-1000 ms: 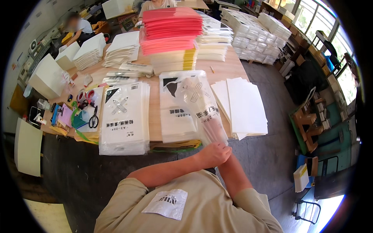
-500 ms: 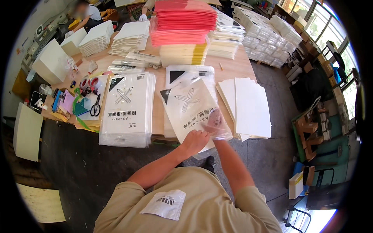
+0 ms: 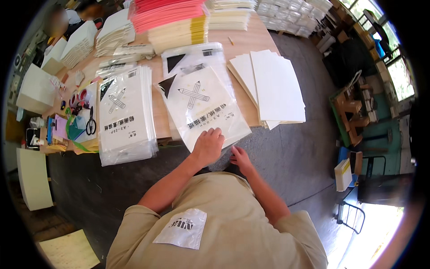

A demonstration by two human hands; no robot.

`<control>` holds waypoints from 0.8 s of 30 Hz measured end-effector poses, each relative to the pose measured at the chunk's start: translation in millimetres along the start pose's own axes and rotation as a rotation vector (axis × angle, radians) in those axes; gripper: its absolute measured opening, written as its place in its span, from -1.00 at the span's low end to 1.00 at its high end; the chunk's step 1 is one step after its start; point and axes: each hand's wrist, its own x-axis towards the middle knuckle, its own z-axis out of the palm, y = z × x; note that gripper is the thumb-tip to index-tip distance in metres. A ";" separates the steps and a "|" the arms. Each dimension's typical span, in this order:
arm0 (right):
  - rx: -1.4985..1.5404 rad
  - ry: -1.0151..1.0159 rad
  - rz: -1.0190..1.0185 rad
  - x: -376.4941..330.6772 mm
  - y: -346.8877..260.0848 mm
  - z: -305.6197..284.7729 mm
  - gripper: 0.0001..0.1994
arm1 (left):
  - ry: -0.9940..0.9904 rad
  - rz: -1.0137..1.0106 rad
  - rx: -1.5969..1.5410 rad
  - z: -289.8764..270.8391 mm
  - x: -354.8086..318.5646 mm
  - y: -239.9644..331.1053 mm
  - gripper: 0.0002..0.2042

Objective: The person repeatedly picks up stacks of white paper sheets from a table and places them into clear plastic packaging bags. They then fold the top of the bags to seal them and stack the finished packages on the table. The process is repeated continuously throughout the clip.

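Our left hand (image 3: 209, 145) lies on the near end of a white, black-printed paper pad in a clear plastic sleeve (image 3: 201, 110), its fingers bent and close together; we cannot tell whether they grip it. Our right hand (image 3: 240, 158) is just beside the sleeve's lower right edge, fingers curled toward the thumb; we cannot tell whether they pinch the film.

From our hands, the sleeved pad slants toward eleven o'clock, its near end jutting past the edge of the pale wooden desk (image 3: 257, 38) and its far part overlapping a flat pile of clear printed plastic sleeves (image 3: 212, 56) at twelve. Between one and two o'clock we see a fanned stack of plain white sheets (image 3: 280, 89); at ten, a neat stack of filled clear sleeves (image 3: 123, 116).

Farther out, between nine and ten, lie black-handled scissors (image 3: 91, 123) and, near them, rolls of tape (image 3: 83, 95). A tall pile of red and pink sheets (image 3: 170, 13) rises toward eleven, and plastic-wrapped white bundles (image 3: 291, 13) stand beyond the desk at one. At four o'clock, a black-framed trolley (image 3: 351, 219) stands on the floor.
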 end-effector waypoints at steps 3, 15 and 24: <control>0.261 -0.169 0.056 -1.5 -46.2 21.7 -0.69 | -0.019 -0.091 -0.209 -12.0 9.3 -1.5 -0.86; -0.152 -0.275 -0.518 -53.5 -256.2 59.0 -0.69 | 0.255 -0.232 -0.130 -142.7 129.6 -53.4 -0.80; 0.101 -0.341 -0.450 -92.4 -260.6 42.6 -0.76 | 0.421 -0.100 -0.160 -200.1 103.1 3.0 -0.84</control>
